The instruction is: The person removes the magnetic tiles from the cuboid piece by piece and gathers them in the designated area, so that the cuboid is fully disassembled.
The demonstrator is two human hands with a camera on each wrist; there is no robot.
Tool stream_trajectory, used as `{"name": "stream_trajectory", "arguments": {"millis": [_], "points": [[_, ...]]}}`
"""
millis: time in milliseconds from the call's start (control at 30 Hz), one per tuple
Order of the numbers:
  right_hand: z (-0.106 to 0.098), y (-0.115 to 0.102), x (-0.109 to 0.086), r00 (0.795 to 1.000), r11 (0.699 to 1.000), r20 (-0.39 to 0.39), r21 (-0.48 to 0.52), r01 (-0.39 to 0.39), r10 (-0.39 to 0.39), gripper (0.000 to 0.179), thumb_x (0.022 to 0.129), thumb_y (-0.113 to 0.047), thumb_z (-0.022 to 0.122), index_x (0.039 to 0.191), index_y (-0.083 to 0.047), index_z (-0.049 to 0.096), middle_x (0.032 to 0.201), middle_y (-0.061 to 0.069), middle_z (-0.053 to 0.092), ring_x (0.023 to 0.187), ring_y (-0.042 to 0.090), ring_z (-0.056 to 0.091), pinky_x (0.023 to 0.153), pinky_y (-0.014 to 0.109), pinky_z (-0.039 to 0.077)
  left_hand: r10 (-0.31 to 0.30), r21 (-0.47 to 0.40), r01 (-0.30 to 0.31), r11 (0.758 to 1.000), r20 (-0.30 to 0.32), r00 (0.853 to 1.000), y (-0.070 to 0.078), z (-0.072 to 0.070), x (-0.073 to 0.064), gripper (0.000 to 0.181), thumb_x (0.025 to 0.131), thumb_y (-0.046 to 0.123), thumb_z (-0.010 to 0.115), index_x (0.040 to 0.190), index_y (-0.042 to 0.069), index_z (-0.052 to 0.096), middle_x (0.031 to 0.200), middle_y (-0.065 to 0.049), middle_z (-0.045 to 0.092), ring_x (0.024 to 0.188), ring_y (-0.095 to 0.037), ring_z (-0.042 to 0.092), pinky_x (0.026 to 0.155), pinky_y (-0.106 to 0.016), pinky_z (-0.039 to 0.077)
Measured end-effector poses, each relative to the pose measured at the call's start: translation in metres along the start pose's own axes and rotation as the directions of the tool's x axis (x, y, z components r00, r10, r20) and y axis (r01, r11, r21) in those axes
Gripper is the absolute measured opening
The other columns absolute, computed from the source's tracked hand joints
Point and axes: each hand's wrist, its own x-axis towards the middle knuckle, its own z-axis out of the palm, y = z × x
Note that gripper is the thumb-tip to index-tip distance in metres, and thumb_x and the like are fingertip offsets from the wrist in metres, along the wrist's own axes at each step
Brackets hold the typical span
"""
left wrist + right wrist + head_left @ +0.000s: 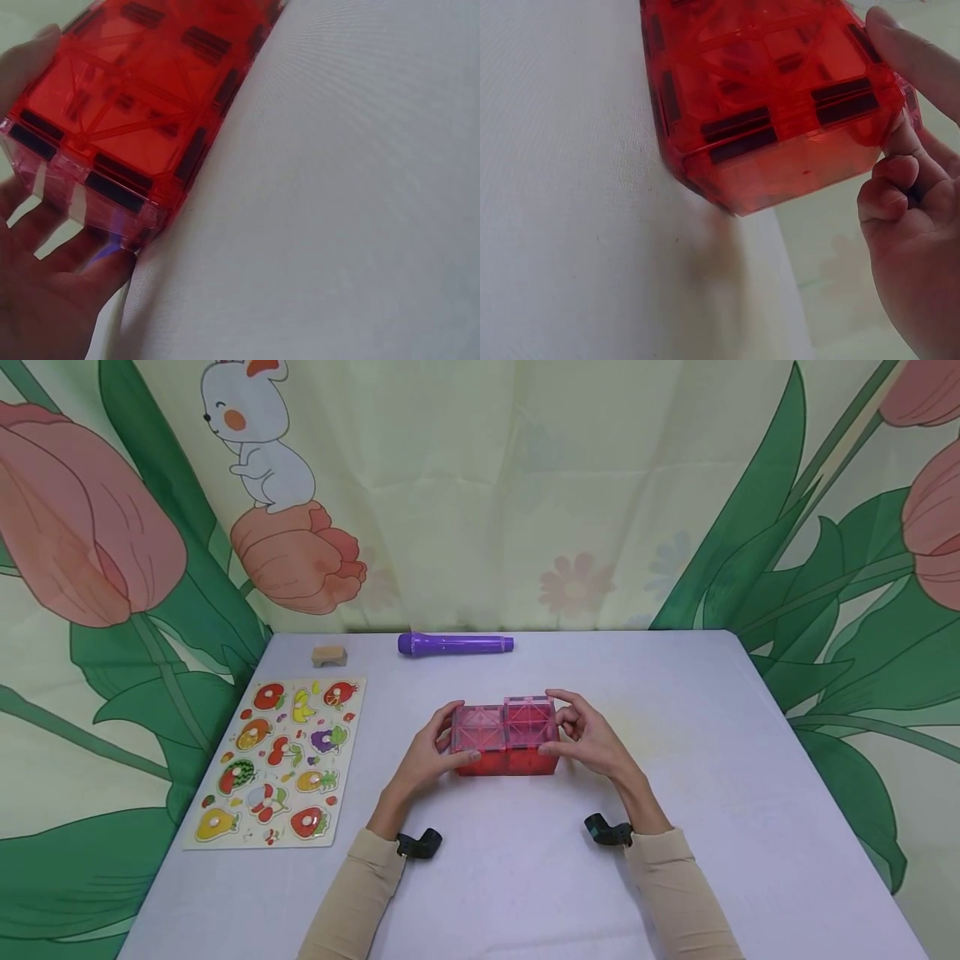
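Two joined cubes of see-through red and pink magnetic tiles (506, 762) stand at the middle of the white table. The right cube's pink top looks slightly raised or offset from the left one. My left hand (422, 760) grips the left end, thumb at the front. In the left wrist view its fingers (71, 251) spread over the pink end tile. My right hand (597, 746) holds the right end between thumb and index finger. Its other fingers (896, 172) curl in beside the red end tile. Dark magnet strips line the tile edges.
A fruit puzzle board (288, 762) lies on the table's left side. Behind it sits a small wooden block (329, 656). A purple marker-shaped stick (457, 644) lies near the back edge. A printed floral curtain (465, 485) hangs behind the table (720, 860).
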Motion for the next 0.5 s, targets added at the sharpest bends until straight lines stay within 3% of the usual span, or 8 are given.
{"name": "stream_trajectory", "arguments": {"millis": [267,500], "points": [[-0.0004,0.0022,0.0018,1.0,0.999,0.024,0.048,-0.011,0.01,0.081,0.079,-0.012,0.085,0.149,-0.013,0.042,0.085,0.009,0.059,0.074,0.012,0.044,0.061,0.02,0.038,0.008,0.022,-0.009,1.0,0.008,1.0,0.0033,-0.0012,-0.0017,0.087,0.083,0.019,0.08,0.156,0.019,0.033,0.157,-0.012,0.04,0.147,-0.031,0.037,0.122,-0.045,0.032],[-0.0032,0.0051,0.0043,1.0,0.995,0.008,0.099,-0.028,0.027,0.084,0.084,-0.009,0.079,0.154,-0.015,0.033,0.084,0.0,0.064,0.074,0.012,0.048,0.063,0.019,0.041,0.001,0.02,-0.001,1.0,0.005,1.0,0.003,-0.0008,-0.0013,0.086,0.083,0.02,0.081,0.155,0.019,0.034,0.157,-0.012,0.041,0.147,-0.03,0.038,0.122,-0.045,0.033]]}}
